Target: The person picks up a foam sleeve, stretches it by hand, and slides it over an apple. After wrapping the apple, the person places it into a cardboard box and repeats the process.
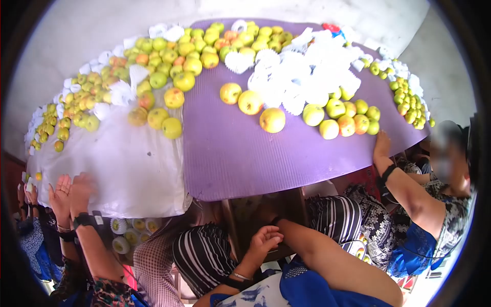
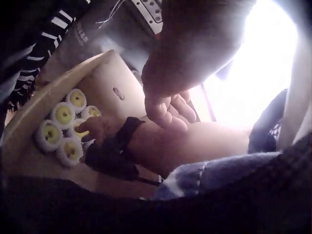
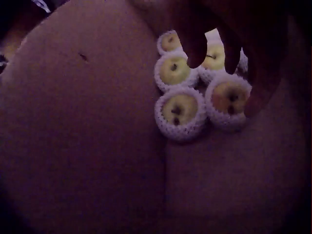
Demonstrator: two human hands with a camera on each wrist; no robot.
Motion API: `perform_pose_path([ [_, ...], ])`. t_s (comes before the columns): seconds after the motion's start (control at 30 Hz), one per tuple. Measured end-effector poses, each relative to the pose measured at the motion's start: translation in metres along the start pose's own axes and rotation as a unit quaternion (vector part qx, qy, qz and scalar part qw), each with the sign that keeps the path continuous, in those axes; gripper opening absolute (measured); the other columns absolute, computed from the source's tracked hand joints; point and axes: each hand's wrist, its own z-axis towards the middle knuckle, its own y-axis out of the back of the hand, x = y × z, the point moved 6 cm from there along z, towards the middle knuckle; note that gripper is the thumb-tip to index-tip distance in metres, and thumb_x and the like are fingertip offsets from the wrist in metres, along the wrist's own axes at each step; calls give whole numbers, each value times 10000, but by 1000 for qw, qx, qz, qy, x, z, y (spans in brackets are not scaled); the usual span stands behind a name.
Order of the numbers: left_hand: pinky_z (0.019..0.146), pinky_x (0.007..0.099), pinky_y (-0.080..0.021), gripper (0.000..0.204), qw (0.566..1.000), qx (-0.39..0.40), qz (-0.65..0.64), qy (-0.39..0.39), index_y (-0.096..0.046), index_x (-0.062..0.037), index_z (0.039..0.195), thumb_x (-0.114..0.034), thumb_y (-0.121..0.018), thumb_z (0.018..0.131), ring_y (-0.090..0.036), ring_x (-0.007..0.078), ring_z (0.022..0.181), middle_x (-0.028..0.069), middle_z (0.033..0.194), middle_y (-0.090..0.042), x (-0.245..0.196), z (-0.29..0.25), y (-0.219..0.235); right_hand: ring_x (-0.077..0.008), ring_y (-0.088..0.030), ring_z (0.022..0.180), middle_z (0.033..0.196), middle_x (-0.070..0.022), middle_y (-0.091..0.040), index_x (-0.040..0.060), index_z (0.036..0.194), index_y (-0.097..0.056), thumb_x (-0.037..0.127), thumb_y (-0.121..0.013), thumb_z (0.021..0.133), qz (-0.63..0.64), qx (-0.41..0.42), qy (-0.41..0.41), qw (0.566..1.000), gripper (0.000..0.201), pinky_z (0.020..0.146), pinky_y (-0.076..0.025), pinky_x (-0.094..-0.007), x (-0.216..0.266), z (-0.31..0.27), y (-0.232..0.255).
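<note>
Inside a cardboard box (image 2: 95, 73) below the table, my right hand (image 3: 261, 58) reaches down over several apples in white foam nets. Its fingers are spread, with the thumb at the edge of a netted apple (image 3: 228, 100) and the fingertips close to its neighbours. Beside it sits another netted apple (image 3: 180, 114), stem end up. In the left wrist view, the right hand is at the edge of the netted group. My left hand (image 1: 262, 246), loosely bent, hangs beside my right forearm and holds nothing.
Loose apples (image 1: 174, 51) lie across the table's far side, and a heap of white foam nets (image 1: 302, 69) rests on the purple mat (image 1: 245, 163). People sit on both sides; one's hand (image 1: 381, 146) is at the mat's right edge, others' hands (image 1: 81, 192) on the left.
</note>
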Motion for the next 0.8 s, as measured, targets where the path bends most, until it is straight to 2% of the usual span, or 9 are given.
perform_pose_path([
  [0.17, 827, 281, -448, 331, 989, 111, 76, -59, -474, -13, 1161, -114, -533, 852, -572, 168, 958, 113, 1041, -595, -31, -22, -25, -312, -627, 813, 884, -144, -661, 49, 863, -668, 267, -595, 753, -8, 53, -11, 998, 256, 691, -493, -403, 44, 48, -44],
  [0.2, 826, 282, -450, 326, 985, 150, 71, -54, -481, -20, 1157, -116, -533, 850, -574, 168, 955, 115, 1039, -597, -42, -30, -33, -333, -619, 764, 836, -165, -651, 53, 777, -679, 276, -498, 798, 67, 9, -26, 997, 288, 640, -476, -411, 41, 31, -25],
  [0.33, 819, 295, -461, 298, 973, 175, 79, -127, -514, -17, 1113, -119, -540, 835, -592, 185, 927, 113, 1000, -613, -104, -48, -44, -297, -618, 700, 761, -174, -627, 33, 798, -652, 267, -534, 794, 157, -169, 0, 973, 263, 634, -474, -394, 69, -78, 137],
  [0.37, 786, 304, -477, 266, 969, 155, 88, -174, -531, -21, 1084, -146, -536, 849, -604, 188, 882, 109, 958, -623, -125, -49, -45, -287, -616, 679, 736, -176, -618, 21, 801, -642, 262, -542, 795, 193, -232, 22, 953, 261, 632, -474, -382, 66, -98, 164],
  [0.43, 737, 299, -485, 228, 963, 93, 72, -244, -547, -23, 1038, -169, -530, 865, -612, 183, 816, 102, 905, -630, -164, -45, -44, -275, -608, 679, 712, -159, -616, 9, 793, -627, 224, -589, 781, 265, -390, -65, 879, 219, 629, -471, -357, 42, -134, 208],
  [0.5, 721, 293, -484, 217, 958, 45, 65, -277, -550, -22, 1020, -178, -529, 870, -612, 180, 794, 99, 886, -630, -190, -25, -35, -348, -598, 725, 768, -164, -628, 40, 780, -642, 204, -615, 744, 273, -541, -137, 783, 171, 651, -471, -421, 2, -155, 236],
  [0.6, 696, 284, -481, 198, 945, -32, 50, -322, -554, -22, 989, -182, -524, 876, -612, 178, 764, 95, 859, -631, -219, 9, -20, -346, -562, 821, 859, -182, -586, 10, 869, -589, 115, -671, 699, 168, -733, -190, 631, 216, 736, -450, -408, -71, -171, 263],
  [0.73, 685, 278, -481, 158, 934, -91, 57, -340, -560, -34, 970, -150, -506, 878, -613, 176, 752, 93, 847, -633, -233, 40, -5, -388, -455, 1027, 1013, -211, -520, 16, 1101, -470, 114, -707, 669, 39, -801, -322, 503, 502, 904, -354, -466, -132, -197, 283],
  [0.8, 684, 275, -481, 149, 935, -85, 51, -341, -561, -35, 967, -138, -499, 880, -614, 174, 750, 93, 849, -634, -232, 52, 1, -358, -499, 980, 981, -202, -541, 15, 1034, -527, 149, -714, 678, 57, -784, -322, 528, 424, 876, -400, -421, -145, -192, 292],
])
